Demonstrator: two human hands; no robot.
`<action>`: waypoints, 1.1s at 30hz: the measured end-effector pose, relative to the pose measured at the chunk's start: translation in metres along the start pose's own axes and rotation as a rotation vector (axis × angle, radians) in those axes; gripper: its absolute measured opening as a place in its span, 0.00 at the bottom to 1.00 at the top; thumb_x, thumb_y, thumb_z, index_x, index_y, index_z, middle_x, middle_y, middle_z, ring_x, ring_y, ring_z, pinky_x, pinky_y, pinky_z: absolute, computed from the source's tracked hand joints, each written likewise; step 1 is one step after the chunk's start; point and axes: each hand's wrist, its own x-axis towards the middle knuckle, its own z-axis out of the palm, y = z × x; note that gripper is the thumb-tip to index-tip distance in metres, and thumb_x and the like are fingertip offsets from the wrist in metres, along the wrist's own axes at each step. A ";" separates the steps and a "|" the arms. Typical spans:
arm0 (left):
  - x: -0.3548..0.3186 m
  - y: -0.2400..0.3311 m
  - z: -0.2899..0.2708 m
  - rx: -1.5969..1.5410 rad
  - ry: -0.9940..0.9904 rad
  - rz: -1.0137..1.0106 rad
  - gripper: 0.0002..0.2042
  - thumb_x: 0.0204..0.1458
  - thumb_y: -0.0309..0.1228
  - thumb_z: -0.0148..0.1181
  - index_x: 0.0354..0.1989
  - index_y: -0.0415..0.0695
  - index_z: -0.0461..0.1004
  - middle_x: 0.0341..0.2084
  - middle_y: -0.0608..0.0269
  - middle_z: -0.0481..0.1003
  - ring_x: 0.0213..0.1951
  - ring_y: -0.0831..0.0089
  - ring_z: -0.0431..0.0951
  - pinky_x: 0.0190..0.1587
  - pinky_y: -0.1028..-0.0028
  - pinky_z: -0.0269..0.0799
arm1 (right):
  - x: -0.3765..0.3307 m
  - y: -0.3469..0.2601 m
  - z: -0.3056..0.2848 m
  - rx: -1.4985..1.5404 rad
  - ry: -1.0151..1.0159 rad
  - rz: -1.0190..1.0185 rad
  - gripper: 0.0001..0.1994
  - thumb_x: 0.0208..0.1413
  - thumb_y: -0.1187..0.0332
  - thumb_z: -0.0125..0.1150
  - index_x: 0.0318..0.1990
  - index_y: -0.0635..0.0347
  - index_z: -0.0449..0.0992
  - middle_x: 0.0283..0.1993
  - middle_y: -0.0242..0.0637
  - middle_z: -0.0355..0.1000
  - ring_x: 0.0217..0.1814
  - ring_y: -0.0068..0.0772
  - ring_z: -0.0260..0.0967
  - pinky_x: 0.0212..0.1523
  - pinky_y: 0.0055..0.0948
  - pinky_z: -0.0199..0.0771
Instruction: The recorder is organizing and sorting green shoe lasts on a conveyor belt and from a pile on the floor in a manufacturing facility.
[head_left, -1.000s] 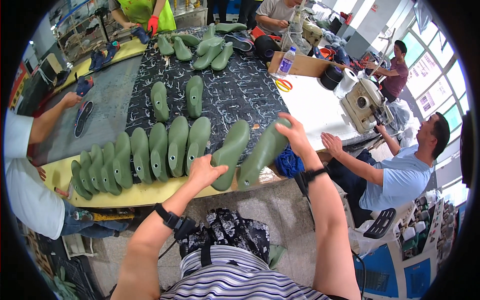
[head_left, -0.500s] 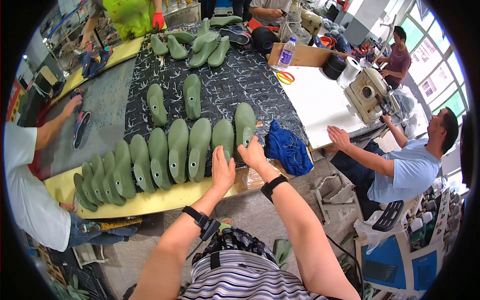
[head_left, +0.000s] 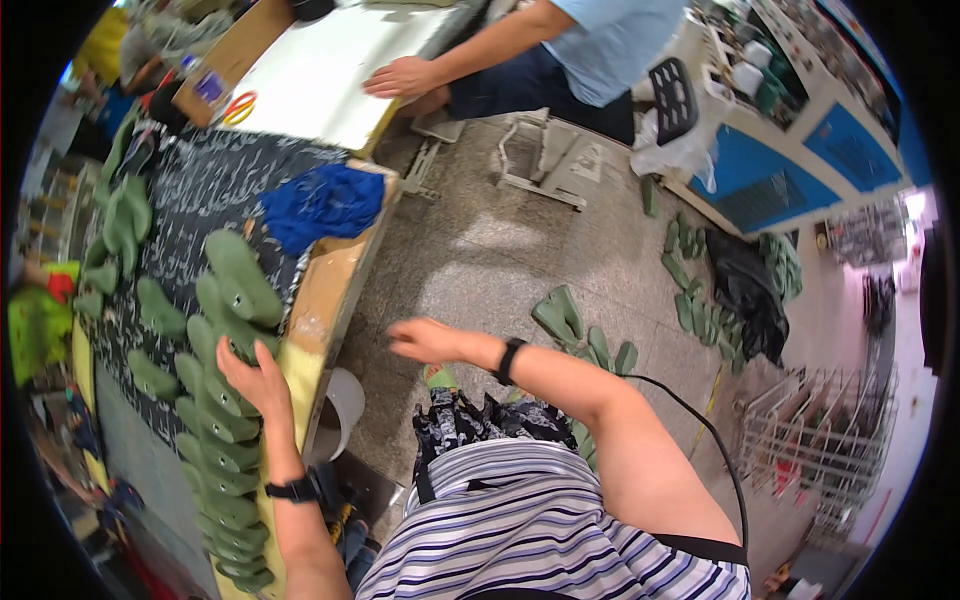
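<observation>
Head view looks down at a bench (head_left: 330, 290) on the person's left and a stone floor (head_left: 480, 250) on the right. Left hand (head_left: 255, 385) lies flat, fingers together, on a row of green shoe lasts (head_left: 215, 400) that runs along the bench's yellow edge; the thumb side is near the rim. Right hand (head_left: 425, 340) hangs over the floor, well apart from the bench, fingers loosely spread and blurred, holding nothing. Both wrists carry a dark watch or band.

More lasts lie further up the dark patterned mat (head_left: 200, 190), and a crumpled blue cloth (head_left: 325, 205) sits at its far corner, just beside the row's upper end. A pale bucket (head_left: 345, 410) stands under the bench edge, near the left forearm. On the floor beyond the right hand lies a small heap of green lasts (head_left: 585, 335), with others scattered near a black bag (head_left: 745, 290). Across the top, another person in a light blue shirt rests a hand (head_left: 400, 78) on a white table (head_left: 300, 80). A metal rack (head_left: 810, 440) stands at the right.
</observation>
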 end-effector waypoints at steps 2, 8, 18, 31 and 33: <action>-0.039 0.050 0.002 -0.066 -0.043 0.143 0.27 0.49 0.27 0.59 0.58 0.32 0.61 0.55 0.43 0.63 0.58 0.48 0.62 0.61 0.57 0.55 | -0.108 0.072 0.009 -0.026 0.088 0.321 0.20 0.53 0.57 0.55 0.43 0.69 0.72 0.39 0.58 0.74 0.44 0.59 0.71 0.45 0.47 0.71; -0.170 0.166 0.052 -0.382 -0.682 0.187 0.24 0.44 0.23 0.59 0.53 0.34 0.63 0.50 0.43 0.65 0.54 0.49 0.64 0.58 0.60 0.59 | -0.390 0.156 0.063 0.139 0.295 0.903 0.19 0.48 0.59 0.56 0.39 0.67 0.77 0.39 0.58 0.74 0.43 0.57 0.73 0.46 0.44 0.72; -0.329 0.330 0.213 -0.224 -1.375 0.658 0.24 0.43 0.28 0.62 0.51 0.36 0.66 0.50 0.42 0.66 0.53 0.45 0.66 0.56 0.57 0.63 | -0.600 0.189 0.145 1.183 1.102 1.307 0.15 0.60 0.64 0.52 0.46 0.68 0.70 0.35 0.43 0.75 0.32 0.32 0.75 0.31 0.30 0.77; -0.574 0.391 0.608 -0.126 -1.480 1.560 0.23 0.37 0.24 0.60 0.46 0.36 0.66 0.39 0.42 0.72 0.40 0.48 0.74 0.46 0.56 0.70 | -0.399 0.576 0.235 1.489 1.375 1.046 0.13 0.53 0.63 0.54 0.27 0.64 0.76 0.25 0.35 0.73 0.26 0.25 0.67 0.27 0.28 0.66; -0.634 0.386 0.663 -0.192 -1.388 1.757 0.24 0.37 0.27 0.60 0.47 0.38 0.66 0.40 0.46 0.73 0.44 0.51 0.74 0.47 0.58 0.70 | -0.382 0.657 0.249 1.242 1.384 1.096 0.12 0.56 0.63 0.55 0.34 0.65 0.74 0.29 0.31 0.71 0.29 0.24 0.68 0.28 0.26 0.68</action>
